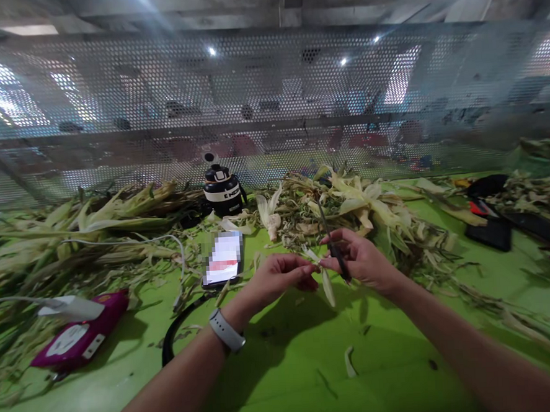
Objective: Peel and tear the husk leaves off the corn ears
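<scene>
- Watching from a distance, I've only got the head view to go on. Step in hand, as I'd judge it: working over a small husk piece (327, 288) with a dark tool (335, 251), maybe trimming or picking it apart.
- The husk piece is between the two hands, above the green table (286, 385), pale end hanging down. Looks like corn husk to me, but I wouldn't swear to it.
- Left hand (286, 272): thumb and index tips brought together at the husk piece's upper part, looks like a pinch. The other fingers are curled under, so I can't tell if they're touching it.
- Right hand (360, 262): fingers wrapped round the dark tool, thin end pointing up and away from the wearer. Could be scissors; too blurry to say, and I can't tell whether any blades are apart.
- Next move, imo, calls for a steady left pinch and small right-finger motions, with the sharp-looking end kept off the left fingertips.
- Pose: both forearms come in from the lower corners and meet near the middle. Left wrist, the one with the watch (227, 331), is slightly bent; right wrist looks fairly straight.
- Phone (223, 259) sits just beyond the left forearm, loose husks (372, 203) are heaped past the hands.
</scene>
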`<state>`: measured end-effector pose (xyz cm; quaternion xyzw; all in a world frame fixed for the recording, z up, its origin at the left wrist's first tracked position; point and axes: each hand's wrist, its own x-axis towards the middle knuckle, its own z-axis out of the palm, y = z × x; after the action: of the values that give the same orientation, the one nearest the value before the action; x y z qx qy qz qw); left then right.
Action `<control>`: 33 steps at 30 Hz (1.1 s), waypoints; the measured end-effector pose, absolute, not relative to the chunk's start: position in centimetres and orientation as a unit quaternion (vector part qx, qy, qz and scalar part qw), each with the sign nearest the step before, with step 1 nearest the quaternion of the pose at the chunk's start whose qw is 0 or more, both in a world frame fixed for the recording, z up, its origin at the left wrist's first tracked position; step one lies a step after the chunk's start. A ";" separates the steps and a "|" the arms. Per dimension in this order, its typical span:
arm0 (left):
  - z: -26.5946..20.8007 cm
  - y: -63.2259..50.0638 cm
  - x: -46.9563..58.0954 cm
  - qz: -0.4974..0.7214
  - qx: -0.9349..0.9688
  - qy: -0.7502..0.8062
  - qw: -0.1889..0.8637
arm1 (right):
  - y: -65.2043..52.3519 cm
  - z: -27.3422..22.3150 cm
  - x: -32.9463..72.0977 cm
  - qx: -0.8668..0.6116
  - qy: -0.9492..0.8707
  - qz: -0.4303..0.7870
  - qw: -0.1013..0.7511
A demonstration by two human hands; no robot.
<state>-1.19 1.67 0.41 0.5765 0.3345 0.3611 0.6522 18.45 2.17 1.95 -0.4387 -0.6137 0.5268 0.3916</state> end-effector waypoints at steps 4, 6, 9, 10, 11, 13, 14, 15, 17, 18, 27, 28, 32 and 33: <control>0.3 1.7 -1.3 0.345 0.600 0.327 0.644 | 2.5 1.8 18.7 -0.442 -0.624 0.485 0.425; 0.2 1.7 -1.2 0.355 0.577 0.329 0.658 | 2.5 1.8 18.7 -0.448 -0.619 0.459 0.454; -0.1 1.4 -0.8 0.353 0.497 0.332 0.720 | 2.4 1.5 18.3 -0.454 -0.613 0.461 0.454; -0.2 1.3 -0.6 0.347 0.472 0.340 0.735 | 2.3 1.3 18.1 -0.452 -0.616 0.469 0.442; -0.3 1.2 -0.5 0.341 0.455 0.356 0.741 | 2.3 1.1 17.9 -0.451 -0.619 0.477 0.432; -0.4 1.2 -0.3 0.335 0.458 0.399 0.720 | 2.3 0.9 17.7 -0.452 -0.616 0.483 0.427; -0.4 1.1 -0.2 0.338 0.474 0.418 0.697 | 2.4 0.8 17.7 -0.455 -0.611 0.482 0.433; -0.3 1.1 -0.2 0.344 0.494 0.432 0.672 | 2.5 0.9 17.8 -0.459 -0.603 0.477 0.444; 0.0 1.1 -0.2 0.368 0.530 0.448 0.619 | 2.6 1.1 18.0 -0.468 -0.587 0.464 0.471; 0.1 1.0 -0.3 0.380 0.543 0.452 0.597 | 2.7 1.4 18.2 -0.471 -0.580 0.457 0.483; -1.3 1.6 -0.8 0.265 0.564 0.453 0.637 | 2.2 2.2 18.0 -0.477 -0.574 0.468 0.473; -1.4 1.7 -0.9 0.276 0.548 0.441 0.655 | 2.1 2.2 18.0 -0.475 -0.575 0.471 0.471; -1.1 2.4 -0.9 0.430 0.467 0.415 0.651 | 1.7 2.6 18.1 -0.457 -0.586 0.494 0.452; -0.9 2.5 -0.9 0.477 0.443 0.411 0.638 | 1.4 2.7 18.1 -0.452 -0.592 0.499 0.443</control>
<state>-0.86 2.52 -0.88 0.4425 0.4113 0.4774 0.6380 18.05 1.45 2.67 -0.4521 -0.5916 0.4992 0.4432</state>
